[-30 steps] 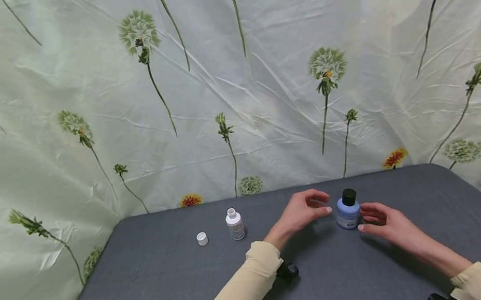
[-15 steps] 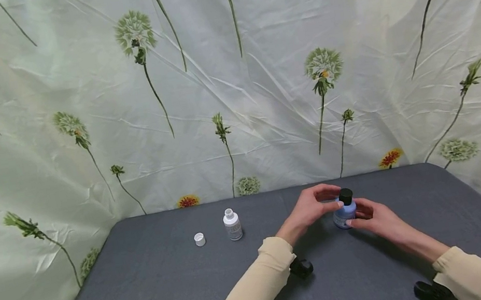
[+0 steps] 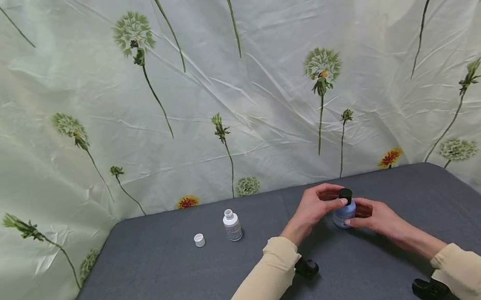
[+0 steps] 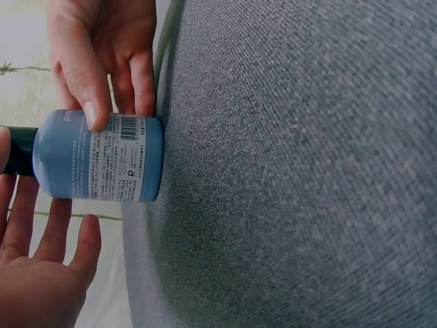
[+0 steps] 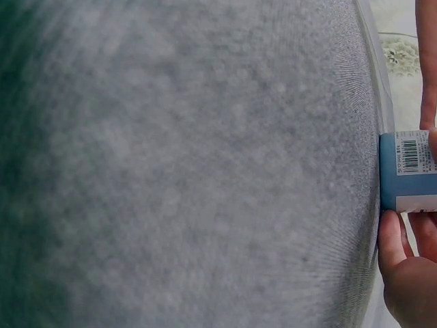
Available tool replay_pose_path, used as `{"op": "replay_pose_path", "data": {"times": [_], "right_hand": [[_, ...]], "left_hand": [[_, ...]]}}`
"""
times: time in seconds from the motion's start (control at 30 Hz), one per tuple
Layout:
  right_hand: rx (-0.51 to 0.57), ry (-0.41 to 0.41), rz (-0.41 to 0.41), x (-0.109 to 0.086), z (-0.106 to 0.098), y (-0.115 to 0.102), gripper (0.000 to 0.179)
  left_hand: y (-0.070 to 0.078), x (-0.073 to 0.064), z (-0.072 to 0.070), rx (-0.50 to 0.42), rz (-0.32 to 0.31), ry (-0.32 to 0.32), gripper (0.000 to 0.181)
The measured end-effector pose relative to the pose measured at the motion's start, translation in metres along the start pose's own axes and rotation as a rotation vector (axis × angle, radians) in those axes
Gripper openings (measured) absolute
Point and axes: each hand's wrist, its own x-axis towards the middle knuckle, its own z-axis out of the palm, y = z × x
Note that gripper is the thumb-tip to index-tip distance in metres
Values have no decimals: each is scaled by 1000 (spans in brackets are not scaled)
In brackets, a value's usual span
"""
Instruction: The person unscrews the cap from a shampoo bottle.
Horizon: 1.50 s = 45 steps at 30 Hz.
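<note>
A blue bottle (image 3: 344, 214) with a printed label stands upright on the table. My left hand (image 3: 318, 208) pinches its black cap (image 3: 346, 194) between thumb and fingers. Lower down, my right hand (image 3: 378, 221) grips the bottle's body from the right side. In the left wrist view the right thumb lies across the label (image 4: 113, 164), beside the barcode, while the left thumb is mostly cut off at the frame edge. Only the bottle's lower part shows in the right wrist view, with the right hand (image 5: 413, 280) against it.
To the left stands an uncapped white bottle (image 3: 232, 226). A small white cap (image 3: 200, 240) lies beside it. The dark grey table (image 3: 174, 297) ends at a floral curtain (image 3: 268, 88) behind. Black wrist devices (image 3: 307, 268) sit under both sleeves.
Both hands have closed in on the blue bottle. My left hand moved right onto the black cap, and my right hand moved left around the body. The bottle still stands on the table.
</note>
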Motion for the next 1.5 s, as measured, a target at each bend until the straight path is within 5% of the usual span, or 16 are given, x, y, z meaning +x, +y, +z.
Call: {"op": "replay_pose_path", "data": {"times": [0.83, 1.5], "right_hand": [[-87, 50, -89, -2, 5, -2, 67], [-73, 34, -69, -4, 8, -6, 68]], "left_hand": [[-1, -2, 4, -6, 3, 66, 22], [1, -7, -6, -20, 13, 75, 21]]}}
